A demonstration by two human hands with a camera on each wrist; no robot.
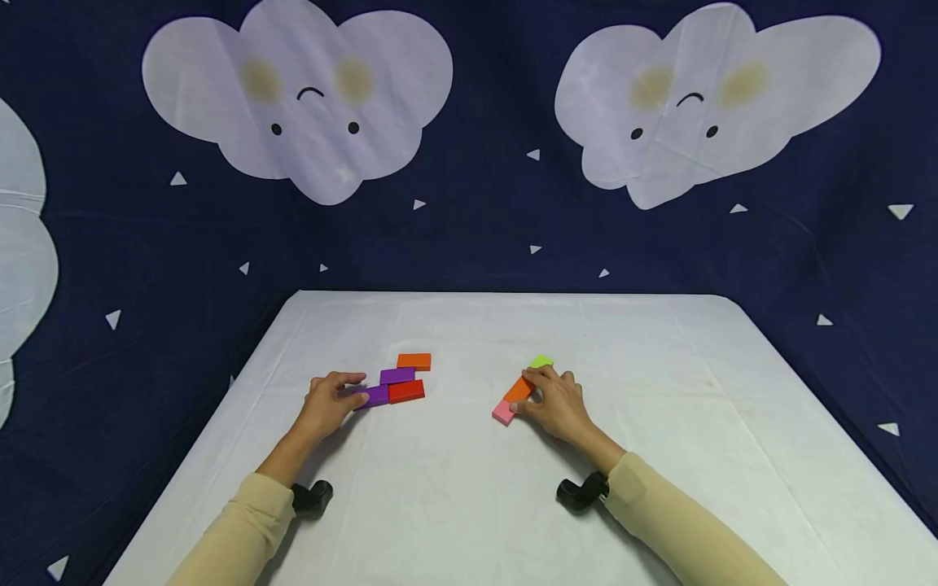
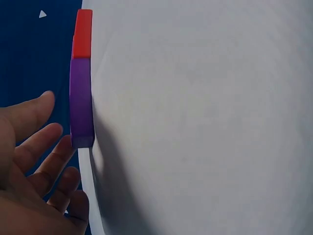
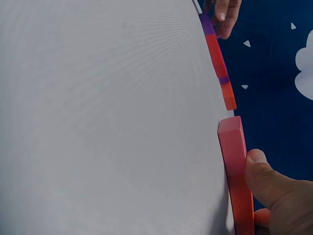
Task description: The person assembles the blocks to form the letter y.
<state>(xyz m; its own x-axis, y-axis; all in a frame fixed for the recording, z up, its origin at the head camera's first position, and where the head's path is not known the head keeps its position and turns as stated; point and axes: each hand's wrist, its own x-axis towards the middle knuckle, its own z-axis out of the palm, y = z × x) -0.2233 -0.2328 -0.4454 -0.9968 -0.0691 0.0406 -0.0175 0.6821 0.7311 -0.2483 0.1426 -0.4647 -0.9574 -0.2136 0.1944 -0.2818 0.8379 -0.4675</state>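
On the left side, a purple block (image 1: 376,395) touches a red block (image 1: 406,391) end to end. A second purple block (image 1: 397,375) lies just behind them, with an orange block (image 1: 414,361) farther back. My left hand (image 1: 328,403) is at the near purple block's left end, its fingers spread and loosely bent around nothing. On the right, a pink block (image 1: 502,413), another orange block (image 1: 519,390) and a lime green block (image 1: 541,360) form a slanting row. My right hand (image 1: 560,404) holds this orange block between thumb and fingers, the thumb beside its joint with the pink one.
All the blocks lie on a white-covered table (image 1: 454,488). A dark blue cloth (image 1: 484,228) with clouds and small triangles hangs behind and at the sides. Black wrist-worn devices (image 1: 313,498) sit under both sleeves.
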